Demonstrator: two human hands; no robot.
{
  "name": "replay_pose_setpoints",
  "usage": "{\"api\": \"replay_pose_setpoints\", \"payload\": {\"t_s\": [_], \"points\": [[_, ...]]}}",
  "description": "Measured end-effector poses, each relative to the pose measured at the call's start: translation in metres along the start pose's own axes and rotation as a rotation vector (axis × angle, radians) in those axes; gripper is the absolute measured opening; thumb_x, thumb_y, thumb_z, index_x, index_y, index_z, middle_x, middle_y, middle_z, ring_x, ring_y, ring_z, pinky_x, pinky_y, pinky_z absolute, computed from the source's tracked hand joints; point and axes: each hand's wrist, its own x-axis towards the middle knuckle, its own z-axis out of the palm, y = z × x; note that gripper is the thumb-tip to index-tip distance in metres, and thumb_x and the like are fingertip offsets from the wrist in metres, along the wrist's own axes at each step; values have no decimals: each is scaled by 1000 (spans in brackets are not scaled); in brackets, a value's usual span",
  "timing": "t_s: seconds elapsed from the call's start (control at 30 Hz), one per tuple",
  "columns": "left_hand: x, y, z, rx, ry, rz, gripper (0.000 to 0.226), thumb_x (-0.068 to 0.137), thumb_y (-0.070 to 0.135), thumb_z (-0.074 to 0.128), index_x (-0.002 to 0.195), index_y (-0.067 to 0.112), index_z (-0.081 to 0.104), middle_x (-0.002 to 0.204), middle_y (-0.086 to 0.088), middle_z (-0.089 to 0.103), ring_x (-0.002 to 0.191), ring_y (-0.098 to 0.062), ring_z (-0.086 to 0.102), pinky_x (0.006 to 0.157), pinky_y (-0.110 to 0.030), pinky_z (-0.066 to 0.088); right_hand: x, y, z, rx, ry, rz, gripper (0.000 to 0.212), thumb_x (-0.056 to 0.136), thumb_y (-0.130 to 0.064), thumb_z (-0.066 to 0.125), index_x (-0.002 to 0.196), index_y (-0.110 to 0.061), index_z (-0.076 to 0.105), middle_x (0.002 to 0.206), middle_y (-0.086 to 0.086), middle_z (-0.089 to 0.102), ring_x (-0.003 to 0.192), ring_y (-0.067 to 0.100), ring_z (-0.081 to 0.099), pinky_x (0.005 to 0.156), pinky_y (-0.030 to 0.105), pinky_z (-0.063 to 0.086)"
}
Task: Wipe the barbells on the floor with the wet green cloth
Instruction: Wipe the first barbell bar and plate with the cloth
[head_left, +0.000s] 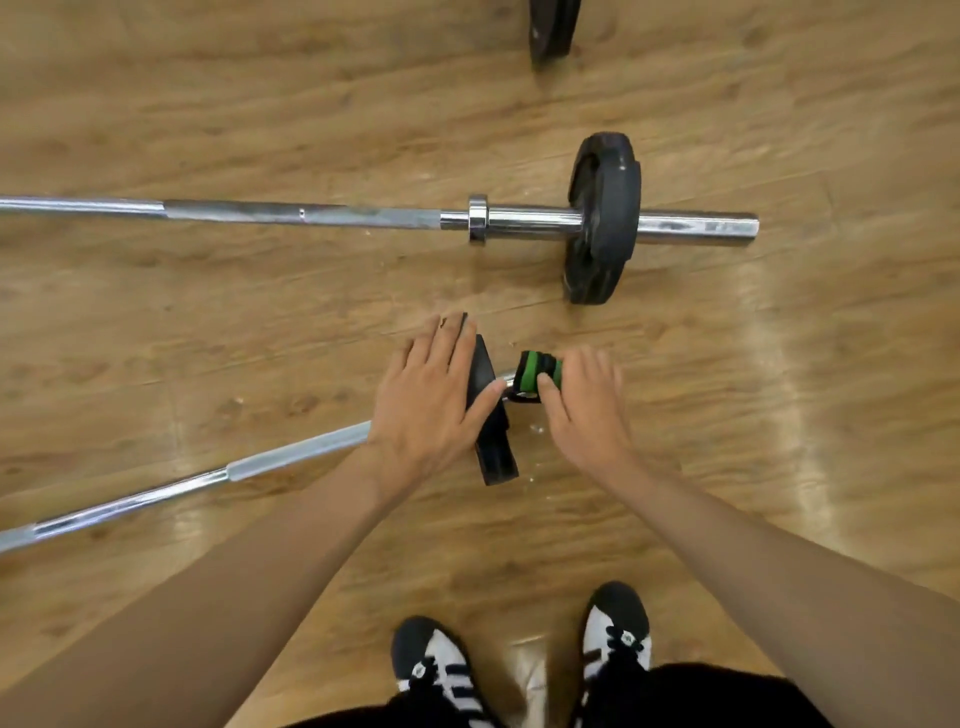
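Note:
Two steel barbells lie on the wooden floor. The far barbell (311, 214) runs left to right and carries a black plate (602, 218) near its right end. The near barbell (291, 452) slants up from the lower left to a smaller black plate (496, 457). My left hand (431, 400) lies over that plate's top edge, thumb on its right face. My right hand (587, 410) grips a green and black piece (537, 371) wrapped around the near bar's end just right of the plate. It looks like a collar; I cannot tell whether it is cloth.
Another black plate (553, 28) stands at the top edge of the view. My two black and white shoes (436, 665) (618, 629) are on the floor just behind the near bar. Small pale specks lie on the floor by the near plate.

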Motion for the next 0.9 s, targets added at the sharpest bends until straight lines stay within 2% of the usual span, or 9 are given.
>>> {"api": "replay_pose_setpoints", "payload": {"t_s": [0.13,0.23,0.3,0.37,0.53,0.67,0.73,0.8,0.9], "points": [[22,-10,43,-32,19,23,94,100,71,3,163,6,25,170,-11,28,158,-27,24,127,-42,19,11,22,61,-98,31,-169,32,106,-39,32,103,-14,52,95,0,46,87,21,41,79,32,24],[27,-10,59,-159,106,2,91,100,72,16,160,6,34,167,-12,35,155,-28,31,125,-43,25,12,31,94,-106,81,-249,36,107,-36,39,124,-12,58,122,4,63,112,25,57,105,38,32],[30,-13,62,-166,150,44,88,101,70,21,158,5,39,164,-13,40,151,-29,36,122,-44,29,11,34,109,-74,150,-233,40,107,-34,40,135,-10,57,138,5,62,129,25,55,119,42,27],[33,-17,59,-130,162,73,86,102,69,20,155,6,43,161,-12,43,147,-29,40,120,-42,31,13,34,119,-15,220,-218,39,107,-32,41,139,-15,53,144,3,60,135,22,52,125,40,20],[48,-21,51,-67,167,27,88,100,68,13,155,7,45,160,-12,46,149,-29,39,120,-42,31,29,28,121,27,247,-199,44,104,-31,43,147,-24,43,147,2,57,133,24,54,121,47,29],[51,-12,43,-93,165,-79,88,97,63,10,159,6,35,162,-14,40,149,-30,38,121,-42,28,46,23,106,-3,82,-228,56,106,-35,36,161,-31,22,162,11,40,145,28,42,120,52,30],[51,-2,45,-152,149,-130,85,97,61,21,162,5,26,166,-15,32,154,-30,28,124,-43,23,53,26,100,-103,17,-278,51,105,-35,34,155,-30,36,164,13,37,147,34,40,118,54,34],[54,1,45,-176,159,-172,85,96,58,29,161,4,25,165,-17,32,154,-31,26,126,-46,23,60,27,96,-169,-29,-306,53,104,-39,25,149,-24,50,164,11,39,149,34,39,121,54,32],[61,-1,46,-163,195,-176,93,89,62,20,159,3,33,163,-18,38,152,-32,32,125,-46,24,65,28,97,-189,5,-328,57,105,-42,23,147,-21,56,159,9,48,148,32,43,121,51,31]]}}
